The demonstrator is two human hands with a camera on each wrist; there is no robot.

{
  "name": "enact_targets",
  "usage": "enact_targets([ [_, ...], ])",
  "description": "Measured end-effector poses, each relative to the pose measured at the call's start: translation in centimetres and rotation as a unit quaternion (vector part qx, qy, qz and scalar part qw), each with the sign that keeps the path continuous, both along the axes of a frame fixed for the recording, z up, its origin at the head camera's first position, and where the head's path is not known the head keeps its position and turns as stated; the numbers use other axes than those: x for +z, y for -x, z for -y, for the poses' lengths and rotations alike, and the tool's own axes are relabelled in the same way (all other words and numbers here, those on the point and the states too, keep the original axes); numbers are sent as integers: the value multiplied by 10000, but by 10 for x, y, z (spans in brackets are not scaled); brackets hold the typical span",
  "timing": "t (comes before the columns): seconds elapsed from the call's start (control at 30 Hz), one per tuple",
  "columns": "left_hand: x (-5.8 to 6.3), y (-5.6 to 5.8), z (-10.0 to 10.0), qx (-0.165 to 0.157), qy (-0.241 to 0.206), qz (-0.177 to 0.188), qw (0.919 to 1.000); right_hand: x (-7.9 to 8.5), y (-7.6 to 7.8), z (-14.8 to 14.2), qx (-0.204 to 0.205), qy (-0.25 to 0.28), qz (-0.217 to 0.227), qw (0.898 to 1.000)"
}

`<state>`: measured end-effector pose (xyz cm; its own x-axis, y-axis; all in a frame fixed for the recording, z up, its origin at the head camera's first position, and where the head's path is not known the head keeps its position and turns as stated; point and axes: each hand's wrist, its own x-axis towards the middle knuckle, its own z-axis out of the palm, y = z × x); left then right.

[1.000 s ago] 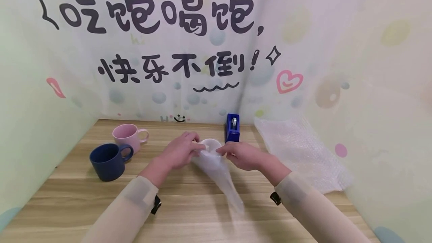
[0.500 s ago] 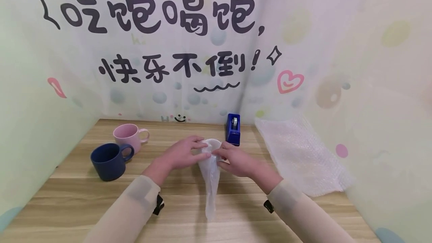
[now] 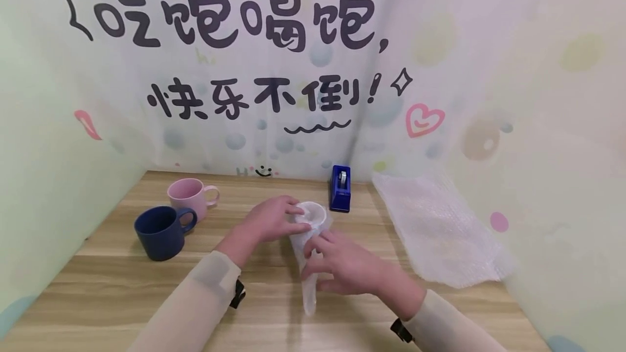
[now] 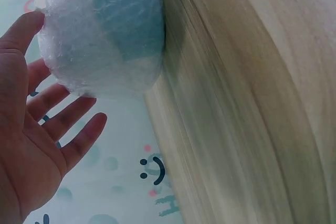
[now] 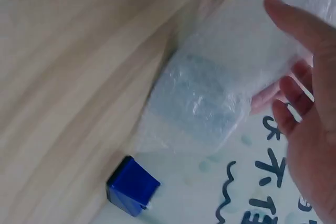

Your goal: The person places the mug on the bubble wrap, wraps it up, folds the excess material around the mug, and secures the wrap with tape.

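Observation:
A white-rimmed cup (image 3: 320,212) stands upright on the table, wrapped in bubble wrap (image 4: 79,61). A narrow twisted tail of the wrap (image 3: 309,300) points toward the table's front. My left hand (image 3: 271,219) holds the wrapped cup at its left side, thumb near the front rim and fingers spread around the back. Light blue shows through the wrap in both wrist views. Just in front of the cup, my right hand (image 3: 344,265) hovers over the tail with loosely bent, spread fingers; its thumb (image 5: 294,19) lies over the wrap in the right wrist view.
At the left stand a pink mug (image 3: 186,190) and a dark blue mug (image 3: 161,238). A blue tape dispenser (image 3: 340,192) sits behind the cup, against the wall side. A flat sheet of bubble wrap (image 3: 440,232) lies at the right.
The wrap tail has swung from front right to straight in front of the cup. My right hand has come away from the rim toward the front; the left stays at the cup.

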<state>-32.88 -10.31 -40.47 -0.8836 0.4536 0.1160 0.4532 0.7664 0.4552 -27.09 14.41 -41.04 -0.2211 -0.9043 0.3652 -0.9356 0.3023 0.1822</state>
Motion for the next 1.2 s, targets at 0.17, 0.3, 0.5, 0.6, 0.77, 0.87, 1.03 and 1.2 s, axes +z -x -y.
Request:
enact_targets([
  [0.17, -6, 2, 2, -204, -190, -102, 9996, -4, 7, 3, -167, 1341, -315, 9903],
  [0.3, -13, 3, 3, -162, -242, 65, 9996, -10, 22, 4, -751, 2382, 137, 9682],
  [0.5, -17, 3, 4, -256, -224, -114, 9994, -5, 43, 9, -1606, 2182, 1148, 9557],
  [0.6, -16, 3, 5, -299, -238, -230, 9990, -1, 53, 11, -1913, 1786, 1418, 9547],
  [0.77, -18, 2, 7, -312, -401, -26, 9987, 1, 61, 12, -2133, 1580, 1620, 9504],
  [0.87, -20, 2, 8, -367, -576, 87, 9976, 1, 63, 12, -2240, 1580, 1652, 9474],
  [1.03, -21, 2, 11, -459, -934, 284, 9942, 1, 64, 13, -2394, 1644, 1609, 9433],
  [1.2, -22, 0, 6, -269, -951, 498, 9939, -1, 64, 16, -2592, 1694, 1300, 9419],
])
